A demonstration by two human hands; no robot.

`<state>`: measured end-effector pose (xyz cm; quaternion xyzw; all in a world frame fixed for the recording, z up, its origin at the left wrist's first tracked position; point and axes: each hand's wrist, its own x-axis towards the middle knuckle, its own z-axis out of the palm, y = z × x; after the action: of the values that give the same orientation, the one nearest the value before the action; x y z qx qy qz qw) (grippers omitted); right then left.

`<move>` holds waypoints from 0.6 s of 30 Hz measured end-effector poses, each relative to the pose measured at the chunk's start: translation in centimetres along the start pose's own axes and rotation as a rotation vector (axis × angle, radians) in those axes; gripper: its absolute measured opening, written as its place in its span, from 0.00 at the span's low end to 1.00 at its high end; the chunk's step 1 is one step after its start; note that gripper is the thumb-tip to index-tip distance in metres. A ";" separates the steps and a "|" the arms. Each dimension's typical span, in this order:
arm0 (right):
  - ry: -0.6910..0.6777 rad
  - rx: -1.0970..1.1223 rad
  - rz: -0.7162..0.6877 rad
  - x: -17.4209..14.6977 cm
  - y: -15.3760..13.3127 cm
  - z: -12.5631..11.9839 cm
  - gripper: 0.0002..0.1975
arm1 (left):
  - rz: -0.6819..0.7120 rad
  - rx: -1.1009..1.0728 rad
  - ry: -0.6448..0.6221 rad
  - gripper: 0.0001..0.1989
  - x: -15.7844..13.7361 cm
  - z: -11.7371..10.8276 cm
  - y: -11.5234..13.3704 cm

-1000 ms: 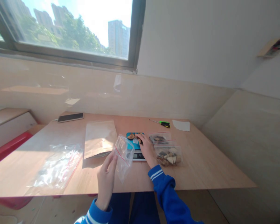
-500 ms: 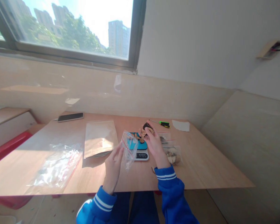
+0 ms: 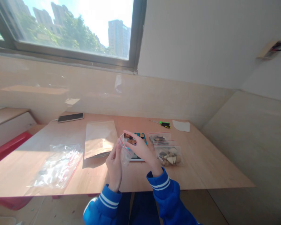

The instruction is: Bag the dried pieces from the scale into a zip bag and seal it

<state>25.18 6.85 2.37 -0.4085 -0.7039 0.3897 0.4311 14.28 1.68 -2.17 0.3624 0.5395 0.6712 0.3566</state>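
My left hand [image 3: 114, 167] pinches a small clear zip bag [image 3: 125, 157] by its red-striped edge. My right hand [image 3: 144, 150] is at the mouth of that bag, its fingers curled around dried brown slices [image 3: 129, 137] that look like dried mushroom. How far the slices are inside the bag is hard to see. Behind and under the right hand is a kitchen scale [image 3: 144, 137] with a blue top and white base, mostly covered. Right of it lie two filled zip bags, one with dark pieces [image 3: 159, 138] and one with pale and brown pieces [image 3: 170, 157].
A brown paper pouch [image 3: 100, 136] lies left of the scale, and empty clear zip bags [image 3: 57, 168] lie farther left. A phone [image 3: 70, 117] rests at the back left. Screwdrivers [image 3: 165, 124] and a white paper scrap [image 3: 181, 126] lie at the back right.
My right hand has moved left from over the scale to the bag's mouth, carrying the dried slices. My left hand still holds the bag and has shifted only slightly.
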 end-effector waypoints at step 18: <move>0.210 -0.059 -0.139 2.0 3.7 -2.9 0.22 | -0.090 -0.302 0.074 0.23 0.9 -0.4 -1.4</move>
<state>28.18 10.55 0.56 -0.4099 -0.6926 0.2931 0.5161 13.62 2.52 -3.47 0.2551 0.4610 0.7409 0.4165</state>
